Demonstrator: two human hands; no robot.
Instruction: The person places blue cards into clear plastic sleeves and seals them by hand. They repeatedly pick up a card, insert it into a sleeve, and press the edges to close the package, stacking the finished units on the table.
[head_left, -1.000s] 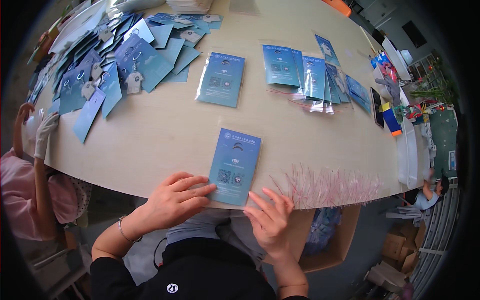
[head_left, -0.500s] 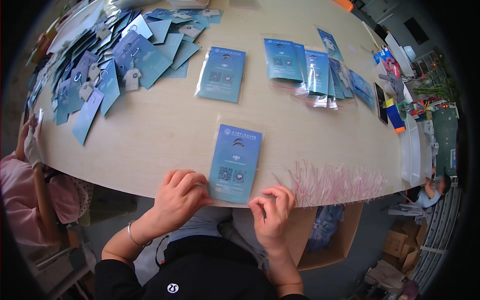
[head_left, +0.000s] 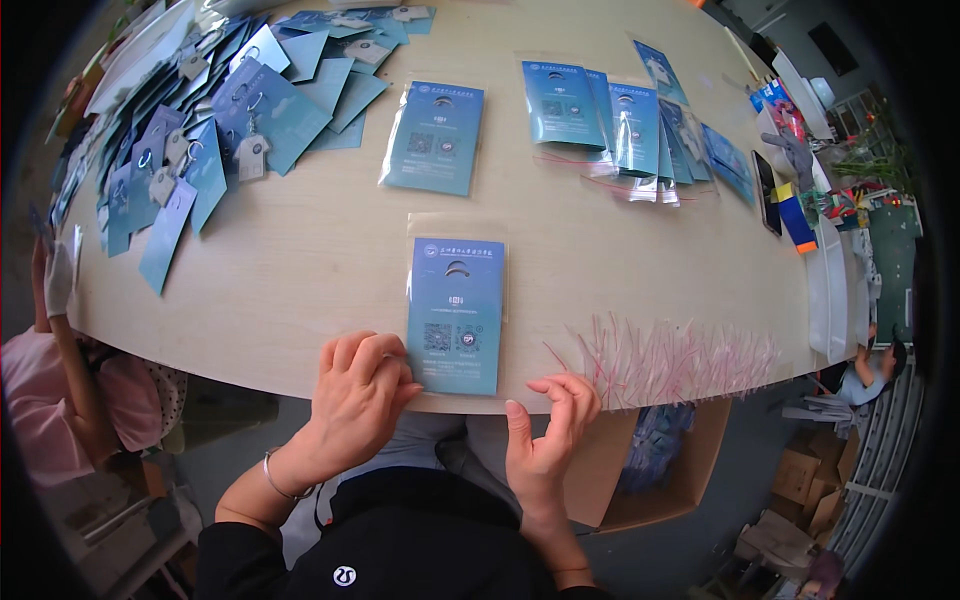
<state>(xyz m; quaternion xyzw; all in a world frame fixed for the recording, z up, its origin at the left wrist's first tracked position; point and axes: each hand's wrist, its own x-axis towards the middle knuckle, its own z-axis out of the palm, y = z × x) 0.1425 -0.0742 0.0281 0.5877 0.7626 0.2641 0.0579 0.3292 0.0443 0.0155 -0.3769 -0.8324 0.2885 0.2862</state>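
A blue printed card (head_left: 456,315) with a curved cut-out lies upright before me at the table's near edge. Part of a clear plastic sleeve (head_left: 458,226) shows beyond its top and right side. My left hand (head_left: 360,390) is closed, its fingertips pinched at the card's lower left corner. Just off the lower right corner, my right hand (head_left: 548,435) holds nothing, thumb and fingers apart. To its right stands a row of clear bags with red seal lines (head_left: 670,362). Farther back lies another sleeved blue card (head_left: 434,140).
Blue cards with keychains (head_left: 252,155) are heaped at the far left. More sleeved cards (head_left: 632,130) overlap at the far right, near a phone (head_left: 767,190) and a white tray (head_left: 828,290). A co-worker's gloved hand (head_left: 60,275) is at the left edge. Below the table stands a cardboard box (head_left: 660,480).
The card before me has shifted slightly left and turned straighter. My right hand has opened and drawn away from its corner. My left hand stays beside the card. The view has shifted slightly.
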